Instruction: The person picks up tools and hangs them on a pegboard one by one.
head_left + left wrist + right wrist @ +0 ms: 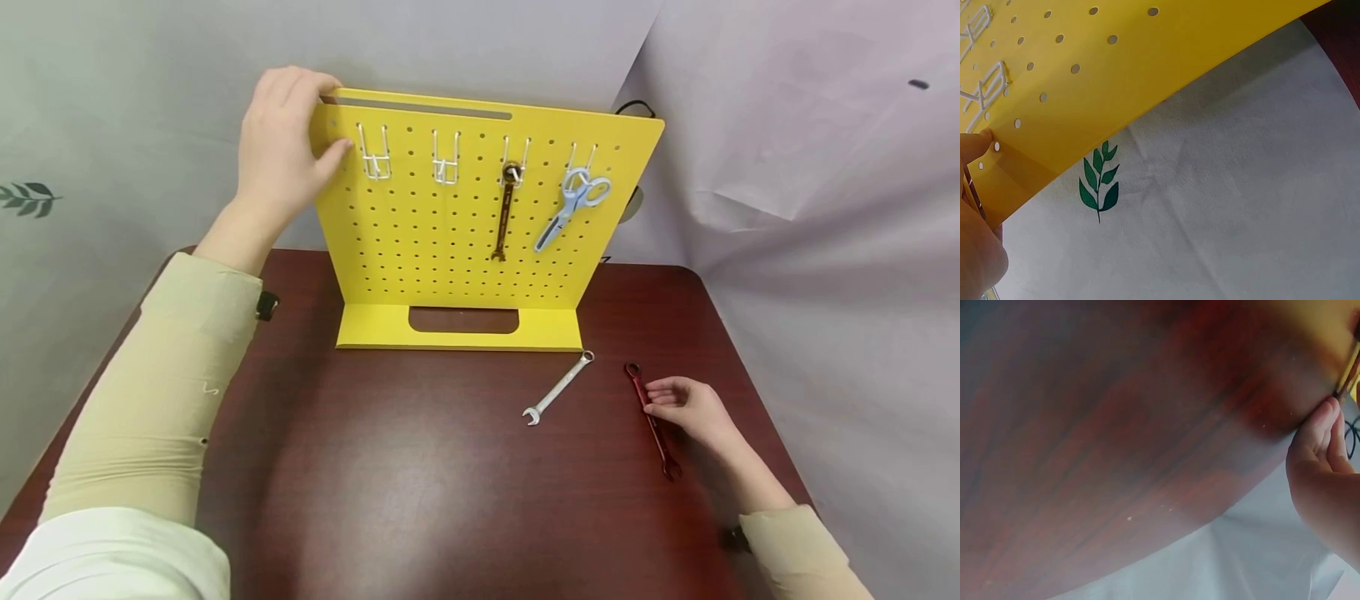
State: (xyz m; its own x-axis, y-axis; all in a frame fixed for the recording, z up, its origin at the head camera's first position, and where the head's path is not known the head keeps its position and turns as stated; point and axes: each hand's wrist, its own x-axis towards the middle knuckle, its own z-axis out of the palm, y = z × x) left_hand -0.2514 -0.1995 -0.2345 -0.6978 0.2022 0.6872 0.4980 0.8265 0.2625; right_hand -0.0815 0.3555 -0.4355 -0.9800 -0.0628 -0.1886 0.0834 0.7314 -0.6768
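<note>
A yellow pegboard (427, 233) stands upright on a foot at the back of the table. My left hand (281, 137) grips its top left corner, thumb on the front face and fingers over the edge. In the left wrist view that thumb (975, 145) presses near a hole. At the right, my right hand (693, 410) pinches a red combination wrench (652, 425) along its upper shaft, fingertips and thumb together. In the right wrist view the hand (1319, 447) shows at the right edge, with the wrench barely visible. A silver combination wrench (558, 390) lies left of the red one.
White wire hooks (446, 160) line the board's upper part. A dark wrench (505, 217) and light blue scissors (573, 204) hang from the two right hooks. The dark red table (390, 467) has rounded back corners, with pale cloth (810, 208) behind and beside it.
</note>
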